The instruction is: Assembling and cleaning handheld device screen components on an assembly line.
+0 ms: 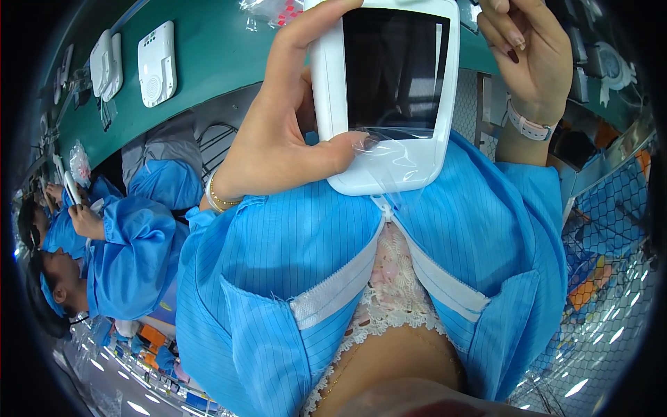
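Note:
My left hand (pixel 278 132) grips a white handheld device (pixel 389 163) with a large dark screen (pixel 392 76), held up in front of my chest. The thumb presses near the screen's lower left corner. Clear plastic film (pixel 399 149) lies loose there, wrinkled and hanging past the bottom edge. Right of the device, apart from it, is my right hand (pixel 531 62), its fingers curled inward. The frame's top edge cuts off some of its fingertips, so whatever they may pinch is hidden. The device's top edge is partly out of view too.
More white devices (pixel 158 66) rest on the green bench (pixel 208 59) at the far left. A clear bag with red marks (pixel 274 10) lies at the top. Two people in blue smocks (pixel 139 243) sit at left. Dark mesh (pixel 611 215) stands at right, near a white coiled part (pixel 615 69).

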The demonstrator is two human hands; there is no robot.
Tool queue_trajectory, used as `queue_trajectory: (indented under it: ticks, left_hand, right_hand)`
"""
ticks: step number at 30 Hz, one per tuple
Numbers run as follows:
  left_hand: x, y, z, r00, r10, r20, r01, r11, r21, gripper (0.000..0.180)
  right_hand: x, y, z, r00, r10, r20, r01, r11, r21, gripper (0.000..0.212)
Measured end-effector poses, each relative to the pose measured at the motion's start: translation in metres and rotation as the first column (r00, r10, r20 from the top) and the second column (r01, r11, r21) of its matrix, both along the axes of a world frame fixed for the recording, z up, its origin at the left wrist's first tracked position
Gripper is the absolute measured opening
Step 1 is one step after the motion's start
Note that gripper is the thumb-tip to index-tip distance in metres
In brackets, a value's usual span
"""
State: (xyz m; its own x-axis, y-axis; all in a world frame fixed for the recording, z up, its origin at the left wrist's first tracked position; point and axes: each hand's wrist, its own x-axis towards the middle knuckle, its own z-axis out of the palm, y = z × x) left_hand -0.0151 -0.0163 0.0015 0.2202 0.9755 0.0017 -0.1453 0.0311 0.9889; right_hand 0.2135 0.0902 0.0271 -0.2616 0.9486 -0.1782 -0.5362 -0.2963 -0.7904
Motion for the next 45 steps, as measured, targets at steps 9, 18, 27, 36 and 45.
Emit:
queue_trajectory:
  ticks: [9,18,27,36,45]
  left_hand:
    - [0.002,0.012,0.047,0.993,-0.062,0.102,0.096,0.918,-0.384,0.101]
    - [0.003,0.007,0.039,0.991,-0.096,0.096,0.123,0.936,-0.329,0.101]
    - [0.008,0.007,0.037,0.985,-0.109,0.131,0.147,0.934,-0.324,0.101]
    - [0.010,-0.004,-0.001,0.996,0.013,-0.089,-0.005,0.995,0.095,0.099]
    - [0.013,-0.006,0.007,0.995,0.054,-0.079,-0.051,0.998,0.039,0.097]
  right_hand:
    - [-0.011,0.025,-0.057,0.329,0.540,-0.775,-0.361,0.830,0.425,0.022]
    - [-0.008,0.024,-0.065,0.352,0.634,-0.689,-0.365,0.770,0.523,0.022]
    - [0.007,-0.001,-0.005,0.985,0.172,-0.029,-0.173,0.982,-0.074,0.023]
    - [0.013,-0.001,0.006,0.990,0.134,-0.039,-0.133,0.991,0.019,0.024]
    - [0.034,0.005,0.008,0.865,-0.491,0.109,0.426,0.830,0.360,0.024]
